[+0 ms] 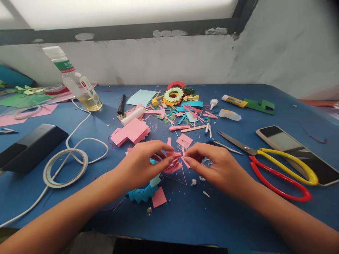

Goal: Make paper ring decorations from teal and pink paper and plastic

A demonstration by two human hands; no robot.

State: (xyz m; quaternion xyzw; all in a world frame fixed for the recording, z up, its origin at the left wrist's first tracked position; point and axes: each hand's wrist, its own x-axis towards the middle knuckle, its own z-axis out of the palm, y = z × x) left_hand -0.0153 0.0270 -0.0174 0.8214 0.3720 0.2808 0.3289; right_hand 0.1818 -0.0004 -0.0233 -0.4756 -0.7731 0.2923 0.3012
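Observation:
A small folded piece of pink paper [173, 155] is pinched between the thumb and fingers of my left hand [148, 160]. Just to its right, my right hand [212, 162] has thumb and fingertips closed at the tip of the pink paper. Under my left wrist lies a ring of folded blue paper [141, 194], partly hidden. Beside it rests a pink paper square [159, 197]. Another pink square [184, 140] lies beyond the hands, and a stack of pink paper [132, 130] is at the upper left of them.
Scissors with red and yellow handles [255, 152] lie at the right over a phone [280, 141]. A tape roll [65, 168] and white cable [90, 139] are at the left, near a bottle [82, 88]. Paper scraps [182, 116] and folded paper rings [173, 95] cover the back middle.

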